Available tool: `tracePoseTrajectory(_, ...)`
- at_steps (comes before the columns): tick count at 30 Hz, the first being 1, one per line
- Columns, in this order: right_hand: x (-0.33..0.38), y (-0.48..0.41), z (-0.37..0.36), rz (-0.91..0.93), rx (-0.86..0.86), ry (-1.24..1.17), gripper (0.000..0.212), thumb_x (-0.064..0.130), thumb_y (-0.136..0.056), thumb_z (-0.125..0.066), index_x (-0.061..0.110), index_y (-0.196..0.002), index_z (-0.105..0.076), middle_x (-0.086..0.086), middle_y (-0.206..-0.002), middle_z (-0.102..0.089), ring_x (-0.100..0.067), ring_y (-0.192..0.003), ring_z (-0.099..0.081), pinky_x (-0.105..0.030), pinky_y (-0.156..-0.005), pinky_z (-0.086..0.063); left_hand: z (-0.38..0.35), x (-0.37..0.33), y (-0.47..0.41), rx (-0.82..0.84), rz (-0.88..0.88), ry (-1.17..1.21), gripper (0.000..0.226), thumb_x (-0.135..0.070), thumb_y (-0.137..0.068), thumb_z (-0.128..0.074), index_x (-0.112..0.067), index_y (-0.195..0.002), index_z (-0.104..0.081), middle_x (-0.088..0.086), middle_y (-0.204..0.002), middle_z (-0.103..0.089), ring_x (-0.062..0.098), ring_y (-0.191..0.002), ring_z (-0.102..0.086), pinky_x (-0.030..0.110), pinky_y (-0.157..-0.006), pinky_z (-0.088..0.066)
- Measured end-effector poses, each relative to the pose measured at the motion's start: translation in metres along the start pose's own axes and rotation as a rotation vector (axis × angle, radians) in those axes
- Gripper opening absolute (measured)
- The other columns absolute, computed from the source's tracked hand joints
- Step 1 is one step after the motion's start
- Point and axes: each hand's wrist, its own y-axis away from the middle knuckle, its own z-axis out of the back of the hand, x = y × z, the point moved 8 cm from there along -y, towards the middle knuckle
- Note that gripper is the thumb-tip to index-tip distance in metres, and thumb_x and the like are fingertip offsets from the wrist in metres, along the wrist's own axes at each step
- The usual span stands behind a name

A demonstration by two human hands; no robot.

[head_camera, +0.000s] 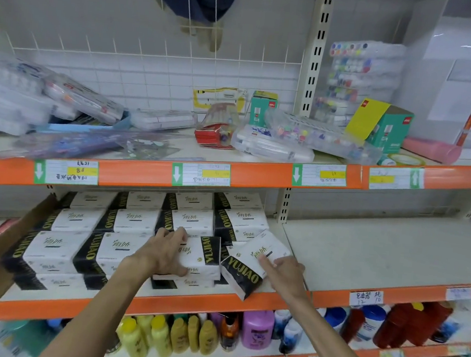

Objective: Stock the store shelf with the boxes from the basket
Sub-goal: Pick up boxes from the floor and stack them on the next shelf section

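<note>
Beside stacked boxes (127,226), left hand (165,253) fingers spread on box (202,256); right hand (286,271) fingers spread against tilted box (252,265).

Shelf (379,248) right of tissue packs (128,220) seemingly lies bare.

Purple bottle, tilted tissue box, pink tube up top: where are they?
Purple bottle (257,329), head view, on its front label.
Tilted tissue box (252,262), head view, on its white top.
Pink tube (430,149), head view, on its middle.

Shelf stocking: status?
Left hand flat on front pack. Right hand steadying tilted pack at row end, not seated. Shelf to the right bare; basket unseen.
</note>
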Motion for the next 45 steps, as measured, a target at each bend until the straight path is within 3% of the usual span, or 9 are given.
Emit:
tracePoseTrajectory(5,-0.025,-0.014,-0.005,-0.340,0.136,-0.628,0.027,0.024,-0.083,-0.075,0.008,-0.101,-0.064,-0.009,-0.087,-0.076,-0.018,-0.083,-0.073,-0.026,-0.060,-0.059,-0.005,-0.005,-0.007,0.049,0.021,-0.042,0.099,-0.055,-0.059,-0.075,-0.027,-0.140,-0.026,-0.003,-0.134,-0.040,0.023,-0.125,-0.024,0.043,-0.109,-0.034)
tracePoseTrajectory(12,-0.041,-0.034,0.011,-0.400,0.167,-0.684,0.049,0.021,-0.074,-0.077,0.012,-0.119,-0.059,-0.008,-0.098,-0.076,-0.022,-0.091,-0.071,-0.030,-0.066,-0.059,-0.002,-0.015,0.008,-0.141,0.184,-0.047,0.102,-0.073,-0.052,-0.071,-0.011,-0.127,-0.040,0.008,-0.126,-0.044,0.027,-0.121,-0.033,0.039,-0.101,-0.041)
tracePoseTrajectory(18,-0.055,-0.041,0.020,-0.421,0.157,-0.714,0.039,0.018,-0.076,-0.076,0.012,-0.112,-0.064,-0.008,-0.100,-0.075,-0.022,-0.095,-0.070,-0.029,-0.065,-0.059,-0.023,-0.025,0.011,-0.060,0.351,0.231,0.094,-0.072,-0.066,-0.066,-0.006,-0.126,-0.037,0.012,-0.120,-0.046,0.029,-0.111,-0.051,0.036,-0.089,-0.048)
tracePoseTrajectory(22,-0.061,-0.043,0.019,-0.403,0.172,-0.681,0.034,0.021,-0.079,-0.075,0.015,-0.112,-0.066,-0.004,-0.094,-0.074,-0.018,-0.094,-0.069,-0.028,-0.071,-0.061,-0.035,-0.018,0.017,-0.183,0.441,0.444,0.055,-0.032,-0.095,-0.048,-0.017,-0.139,-0.020,0.022,-0.116,-0.033,0.036,-0.102,-0.043,0.041,-0.075,-0.041)
tracePoseTrajectory(28,-0.059,-0.039,0.008,-0.386,0.222,-0.606,0.044,0.030,-0.076,-0.079,0.016,-0.114,-0.062,-0.005,-0.108,-0.071,-0.018,-0.094,-0.069,-0.032,-0.092,-0.055,-0.036,-0.007,0.031,-0.285,0.737,0.621,0.101,-0.059,-0.076,-0.061,-0.005,-0.148,-0.016,0.028,-0.149,-0.023,0.045,-0.136,-0.031,0.054,-0.109,-0.029)
tracePoseTrajectory(35,-0.056,-0.034,0.004,-0.338,0.171,-0.518,0.058,0.030,-0.071,-0.082,0.011,-0.115,-0.049,-0.005,-0.101,-0.069,-0.019,-0.092,-0.068,-0.019,-0.058,-0.056,-0.039,-0.012,0.026,-0.383,0.919,0.808,0.086,-0.061,-0.086,-0.049,-0.010,-0.140,-0.006,0.019,-0.141,-0.006,0.042,-0.133,-0.021,0.046,-0.109,-0.029)
tracePoseTrajectory(38,-0.053,-0.035,0.005,-0.310,0.154,-0.457,0.055,0.037,-0.072,-0.081,0.018,-0.106,-0.043,0.000,-0.099,-0.064,-0.016,-0.090,-0.066,-0.019,-0.055,-0.055,-0.044,-0.015,0.025,-0.427,0.953,1.004,0.071,-0.048,-0.089,-0.056,-0.009,-0.134,-0.018,0.019,-0.131,-0.022,0.039,-0.097,-0.050,0.043,-0.080,-0.055)
tracePoseTrajectory(42,-0.050,-0.039,0.006,-0.276,0.159,-0.382,0.051,0.043,-0.073,-0.077,0.019,-0.106,-0.046,0.001,-0.104,-0.064,-0.014,-0.090,-0.066,-0.021,-0.056,-0.054,-0.043,-0.025,0.027,-0.413,0.923,1.210,0.046,-0.010,-0.084,-0.068,-0.010,-0.111,-0.030,0.023,-0.114,-0.039,0.025,-0.050,-0.056,0.030,-0.040,-0.055)
tracePoseTrajectory(45,-0.044,-0.043,0.010,-0.218,0.133,-0.317,0.051,0.049,-0.075,-0.074,0.020,-0.108,-0.049,0.002,-0.104,-0.066,-0.013,-0.089,-0.066,-0.020,-0.058,-0.052,-0.032,-0.023,0.021,-0.350,0.692,0.814,0.073,-0.014,-0.075,-0.076,-0.005,-0.129,-0.028,0.023,-0.133,-0.026,0.041,-0.100,-0.053,0.043,-0.082,-0.056)
